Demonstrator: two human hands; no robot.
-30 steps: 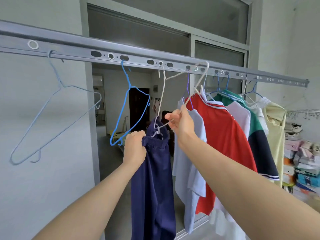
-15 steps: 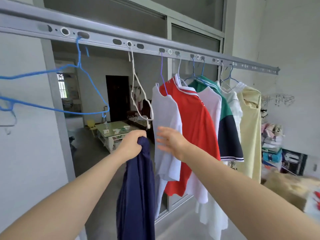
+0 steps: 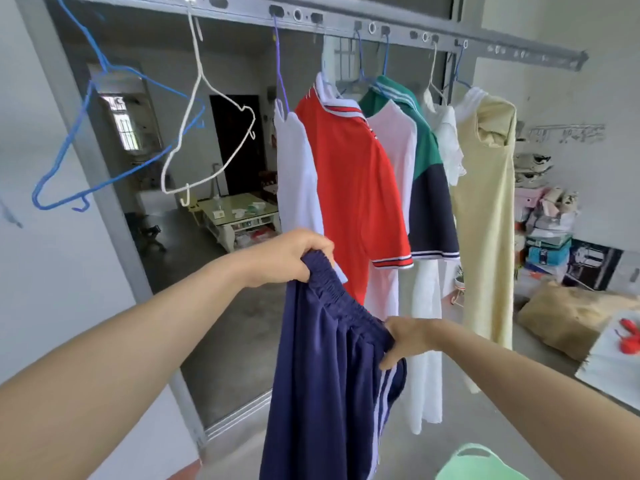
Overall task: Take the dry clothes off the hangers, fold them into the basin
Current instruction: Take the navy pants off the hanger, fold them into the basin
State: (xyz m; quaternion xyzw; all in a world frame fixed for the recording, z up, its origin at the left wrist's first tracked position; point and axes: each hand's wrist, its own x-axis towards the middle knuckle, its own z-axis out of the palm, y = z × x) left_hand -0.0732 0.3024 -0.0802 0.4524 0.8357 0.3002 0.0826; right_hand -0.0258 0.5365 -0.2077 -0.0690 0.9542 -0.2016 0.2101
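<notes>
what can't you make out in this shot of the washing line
Head view only:
basin: cut off by the bottom edge, contents unseen.
navy trousers: legs run off the bottom edge.
white top: mostly hidden between green shirt and yellow dress.

A grey metal rail (image 3: 339, 19) runs across twelve o'clock. Through the opening, a dark doorway (image 3: 239, 140) stands at eleven o'clock, a bright window (image 3: 124, 128) at ten, and a low pale surface (image 3: 258, 218) bearing small items near nine. Stacked boxes (image 3: 547, 244) sit at three o'clock, a brown sack (image 3: 571, 317) at four.
</notes>
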